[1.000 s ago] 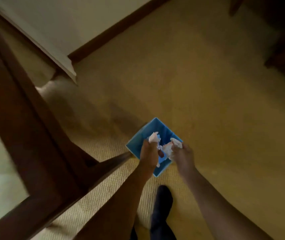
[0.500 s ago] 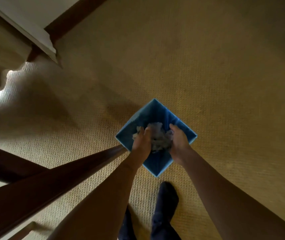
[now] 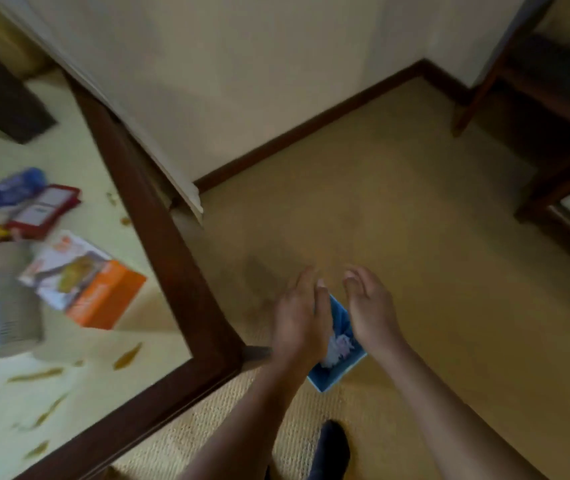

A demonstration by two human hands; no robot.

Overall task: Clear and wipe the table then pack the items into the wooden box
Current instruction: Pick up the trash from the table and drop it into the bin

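On the left, the glass-topped bench with a dark wooden frame [image 3: 151,216] is carrying a blurred silvery ribbed cylinder [image 3: 6,313], a blue plastic packet [image 3: 15,185], a red-edged flat pack [image 3: 42,211] and an orange and white cardboard box [image 3: 82,289], which is lying flat near the bench's corner. Brown smears [image 3: 127,355] are streaking the glass toward its near edge. Just right of that corner, the left hand [image 3: 297,323] is hovering above the tan carpet [image 3: 449,271], fingers stretched out, its grip released and holding nothing. Below and between the hands, a blue square bin [image 3: 332,374] is standing on the carpet, with crumpled white paper [image 3: 340,344] lying inside it. The right hand [image 3: 370,310] is hanging beside the left, apart from it, fingers loosely curled, its grip also released and empty. Lower down, a foot in a dark sock [image 3: 333,448] is resting on the carpet. At the far right, dark wooden furniture [image 3: 553,98] is standing by the pale wall
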